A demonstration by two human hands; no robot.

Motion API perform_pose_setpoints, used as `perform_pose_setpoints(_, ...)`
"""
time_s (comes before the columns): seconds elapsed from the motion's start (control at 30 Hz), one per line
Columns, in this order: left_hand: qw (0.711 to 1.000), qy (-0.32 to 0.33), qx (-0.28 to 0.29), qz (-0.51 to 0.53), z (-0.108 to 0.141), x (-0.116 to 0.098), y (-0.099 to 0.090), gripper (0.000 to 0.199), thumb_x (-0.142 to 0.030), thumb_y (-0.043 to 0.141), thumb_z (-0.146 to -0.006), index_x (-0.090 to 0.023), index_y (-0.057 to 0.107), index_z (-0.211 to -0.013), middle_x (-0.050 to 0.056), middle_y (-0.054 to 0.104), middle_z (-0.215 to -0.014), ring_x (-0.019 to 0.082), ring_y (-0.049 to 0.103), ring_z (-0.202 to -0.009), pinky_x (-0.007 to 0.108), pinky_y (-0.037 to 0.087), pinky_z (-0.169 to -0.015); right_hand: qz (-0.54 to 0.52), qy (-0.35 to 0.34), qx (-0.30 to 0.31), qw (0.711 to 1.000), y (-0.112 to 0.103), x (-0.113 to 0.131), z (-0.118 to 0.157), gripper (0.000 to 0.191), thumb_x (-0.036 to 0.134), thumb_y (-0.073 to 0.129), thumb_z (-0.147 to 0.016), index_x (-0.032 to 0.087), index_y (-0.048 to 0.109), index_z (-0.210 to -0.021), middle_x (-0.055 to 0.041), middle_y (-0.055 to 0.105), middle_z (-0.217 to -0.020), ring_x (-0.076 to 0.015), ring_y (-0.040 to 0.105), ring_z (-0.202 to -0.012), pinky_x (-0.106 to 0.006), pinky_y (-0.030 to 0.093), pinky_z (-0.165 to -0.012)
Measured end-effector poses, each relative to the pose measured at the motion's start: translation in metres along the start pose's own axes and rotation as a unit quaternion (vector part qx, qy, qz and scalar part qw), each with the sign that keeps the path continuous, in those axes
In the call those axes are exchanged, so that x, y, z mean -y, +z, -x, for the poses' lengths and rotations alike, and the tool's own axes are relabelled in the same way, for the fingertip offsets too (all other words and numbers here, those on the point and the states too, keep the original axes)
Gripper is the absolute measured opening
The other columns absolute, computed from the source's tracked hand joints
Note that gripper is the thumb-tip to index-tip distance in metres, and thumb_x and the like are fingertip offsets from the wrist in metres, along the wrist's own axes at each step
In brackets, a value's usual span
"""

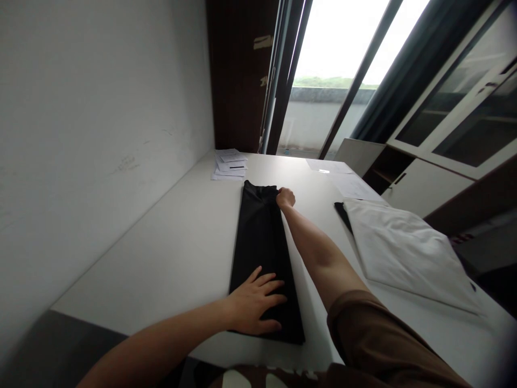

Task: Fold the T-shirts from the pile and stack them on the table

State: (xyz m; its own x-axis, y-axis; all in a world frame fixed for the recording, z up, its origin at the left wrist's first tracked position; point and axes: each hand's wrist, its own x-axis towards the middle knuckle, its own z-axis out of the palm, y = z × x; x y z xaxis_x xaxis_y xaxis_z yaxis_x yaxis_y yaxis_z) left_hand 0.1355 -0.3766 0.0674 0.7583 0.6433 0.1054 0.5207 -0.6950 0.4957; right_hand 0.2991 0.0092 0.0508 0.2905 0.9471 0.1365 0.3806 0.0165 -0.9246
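Note:
Folded black trousers (260, 237) lie lengthwise on the white table (181, 231), with the waistband at the far end. My left hand (255, 303) rests flat on the near part of the cloth, its fingers spread. At the far right corner of the waistband, my right hand (286, 198) is closed on the trousers' edge; its fingertips are partly hidden.
Loose papers (230, 164) lie at the table's far left, against the wall (105, 134). More sheets (351, 180) are at the far right. White folded cloth (407, 248) with something black under it lies on the right side.

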Motion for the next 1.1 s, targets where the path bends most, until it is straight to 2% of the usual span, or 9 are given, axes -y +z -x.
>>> perform_pose_setpoints(0.17,1.000,0.001,0.009,0.001,0.000,0.001,-0.002,0.064,-0.061,0.059,-0.096,-0.028,0.052,-0.149,0.011,0.040,-0.164,0.034,0.027,-0.155,0.062,0.007,-0.127,0.052,-0.111,0.040,0.992,0.024,0.023,0.015,0.019,0.011,0.060,-0.093,0.022,0.071,-0.103,-0.0126,0.061,-0.132,-0.0275,0.056,-0.127,-0.042,0.045,-0.110)
perform_pose_setpoints(0.27,1.000,0.001,0.011,0.005,0.000,0.002,-0.003,0.063,-0.060,0.059,-0.096,-0.027,0.052,-0.149,0.011,0.040,-0.164,0.033,0.027,-0.156,0.062,0.007,-0.127,0.016,-0.129,0.106,0.986,0.041,0.030,0.025,0.029,0.016,0.070,-0.089,0.026,0.069,-0.116,-0.0078,0.068,-0.123,-0.0270,0.057,-0.127,-0.041,0.043,-0.112)
perform_pose_setpoints(0.33,1.000,0.001,0.013,0.006,0.000,0.003,-0.004,0.063,-0.060,0.059,-0.096,-0.028,0.053,-0.149,0.011,0.040,-0.164,0.033,0.027,-0.156,0.062,0.007,-0.127,-0.005,-0.133,0.159,0.978,0.049,0.028,0.033,0.029,0.020,0.076,-0.086,0.027,0.071,-0.114,-0.0040,0.074,-0.106,-0.0258,0.060,-0.122,-0.039,0.044,-0.111)
perform_pose_setpoints(0.4,1.000,0.004,0.015,0.006,0.000,0.002,-0.005,0.064,-0.060,0.059,-0.096,-0.027,0.052,-0.150,0.011,0.040,-0.164,0.033,0.028,-0.156,0.062,0.006,-0.127,0.020,-0.160,0.217,0.963,0.054,0.021,0.041,0.015,0.026,0.075,-0.088,0.026,0.073,-0.104,-0.0029,0.076,-0.100,-0.0247,0.063,-0.119,-0.039,0.043,-0.112)
perform_pose_setpoints(0.47,1.000,0.011,0.020,0.003,0.002,0.001,-0.006,0.067,-0.061,0.059,-0.096,-0.026,0.051,-0.152,0.012,0.039,-0.164,0.034,0.027,-0.156,0.062,0.006,-0.127,0.059,-0.206,0.266,0.940,0.054,0.012,0.049,0.007,0.030,0.071,-0.092,0.025,0.075,-0.095,-0.0045,0.076,-0.107,-0.0238,0.062,-0.122,-0.039,0.039,-0.116)
perform_pose_setpoints(0.57,0.999,0.030,0.036,0.001,0.005,-0.002,-0.009,0.073,-0.064,0.060,-0.094,-0.025,0.047,-0.155,0.013,0.036,-0.166,0.036,0.026,-0.156,0.064,0.006,-0.127,0.088,-0.256,0.293,0.917,0.047,-0.002,0.058,0.012,0.032,0.071,-0.092,0.024,0.076,-0.099,-0.0069,0.072,-0.126,-0.0235,0.055,-0.135,-0.041,0.032,-0.123)
perform_pose_setpoints(0.77,0.997,0.053,0.050,-0.006,0.013,-0.002,-0.011,0.087,-0.065,0.065,-0.090,-0.025,0.036,-0.162,0.013,0.027,-0.170,0.038,0.021,-0.157,0.064,0.006,-0.127,0.121,-0.286,0.273,0.910,-0.002,-0.030,0.063,0.028,0.034,0.060,-0.096,0.027,0.074,-0.120,-0.0054,0.064,-0.142,-0.0238,0.048,-0.143,-0.046,0.028,-0.126)
perform_pose_setpoints(0.9,0.997,0.055,0.053,-0.013,0.011,-0.001,-0.008,0.084,-0.065,0.060,-0.093,-0.025,0.035,-0.162,0.012,0.025,-0.170,0.037,0.019,-0.158,0.063,0.007,-0.127,0.180,-0.310,0.253,0.899,-0.060,-0.056,0.075,0.036,0.035,0.052,-0.099,0.029,0.070,-0.130,-0.0051,0.063,-0.144,-0.0254,0.052,-0.140,-0.049,0.036,-0.123)
perform_pose_setpoints(1.1,0.995,0.062,0.062,-0.050,-0.005,0.000,-0.002,0.077,-0.063,0.054,-0.097,-0.026,0.035,-0.162,0.011,0.026,-0.170,0.036,0.018,-0.158,0.062,0.008,-0.127,0.198,-0.352,0.270,0.874,-0.146,-0.077,0.129,0.039,0.039,0.055,-0.097,0.034,0.069,-0.133,-0.0040,0.062,-0.144,-0.0290,0.055,-0.138,-0.052,0.041,-0.120)
